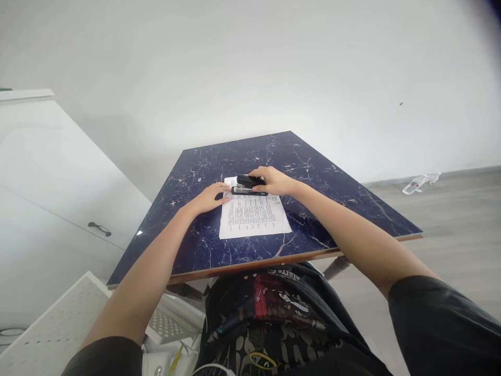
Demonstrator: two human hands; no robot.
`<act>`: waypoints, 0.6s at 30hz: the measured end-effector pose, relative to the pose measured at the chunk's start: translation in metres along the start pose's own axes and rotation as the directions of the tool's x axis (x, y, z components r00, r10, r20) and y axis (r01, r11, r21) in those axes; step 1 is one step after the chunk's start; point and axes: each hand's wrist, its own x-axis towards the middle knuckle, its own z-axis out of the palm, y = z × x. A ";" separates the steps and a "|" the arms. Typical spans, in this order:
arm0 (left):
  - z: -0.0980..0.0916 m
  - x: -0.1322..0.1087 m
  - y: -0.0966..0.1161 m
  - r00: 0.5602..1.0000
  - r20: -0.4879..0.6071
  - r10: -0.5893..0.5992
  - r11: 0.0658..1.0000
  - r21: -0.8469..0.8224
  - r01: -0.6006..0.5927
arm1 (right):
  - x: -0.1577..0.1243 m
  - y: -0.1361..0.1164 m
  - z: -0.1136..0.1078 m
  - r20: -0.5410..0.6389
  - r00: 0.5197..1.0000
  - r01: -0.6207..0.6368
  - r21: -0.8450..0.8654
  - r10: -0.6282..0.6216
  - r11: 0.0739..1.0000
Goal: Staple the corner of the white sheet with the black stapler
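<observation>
A black stapler lies across the upper part of a printed paper stack, its top arm raised from its base. My right hand is closed around the stapler's right end, fingers on the top arm and thumb along the side. At the stack's left edge, my left hand rests with its fingers stretched out and apart, the tips near the stapler's left end. Lines of text on the sheet run sideways. How many sheets there are I cannot tell.
The paper lies on a dark blue marbled table pushed near a white wall. A white cabinet stands at the left, with a perforated white rack below. On the floor at right lies a clear plastic package.
</observation>
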 end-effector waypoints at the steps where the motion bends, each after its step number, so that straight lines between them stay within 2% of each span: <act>1: 0.000 0.000 0.000 1.000 -0.006 -0.001 1.000 -0.001 0.001 | 0.000 0.003 0.002 -0.025 0.999 -0.025 -0.010 0.025 1.000; 5: -0.001 -0.001 0.001 1.000 -0.012 0.001 1.000 -0.007 -0.001 | 0.002 0.012 0.013 -0.018 0.990 -0.141 -0.038 0.140 0.989; 7: -0.001 -0.001 0.003 0.999 -0.032 0.006 1.000 -0.009 -0.006 | 0.004 0.014 0.014 -0.005 0.985 -0.174 0.003 0.174 0.985; 10: -0.002 0.000 0.010 0.999 -0.051 -0.008 1.000 -0.012 0.008 | 0.003 0.021 0.007 0.030 0.987 -0.163 0.192 0.160 0.968; 14: -0.002 0.000 0.016 0.998 -0.035 -0.050 0.998 -0.041 0.049 | -0.005 0.040 -0.005 0.145 0.977 -0.205 0.454 0.155 0.867; 18: -0.001 0.001 0.016 0.997 -0.043 -0.060 0.996 -0.074 0.057 | -0.009 0.054 -0.003 0.231 0.960 -0.261 0.543 0.156 0.798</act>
